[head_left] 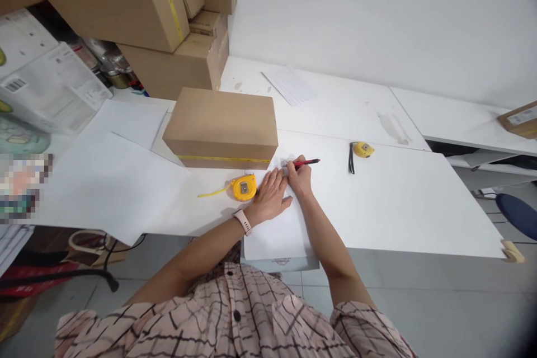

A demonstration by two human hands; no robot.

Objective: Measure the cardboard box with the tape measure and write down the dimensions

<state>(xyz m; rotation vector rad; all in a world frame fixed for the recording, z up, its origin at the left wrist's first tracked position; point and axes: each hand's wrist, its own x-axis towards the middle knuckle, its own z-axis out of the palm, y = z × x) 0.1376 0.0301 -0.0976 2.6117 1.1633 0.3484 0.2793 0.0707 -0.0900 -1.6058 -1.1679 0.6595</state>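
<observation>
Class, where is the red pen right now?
In the head view, the red pen is in the right hand, just right of the nearest cardboard box.

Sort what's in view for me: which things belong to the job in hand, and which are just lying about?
In use:
- red pen, in the right hand
- paper, under the left hand
- probably the nearer tape measure and cardboard box, close by

Apparently lying about:
- strapped tape measure
- printed sheet
- stacked cartons
</observation>
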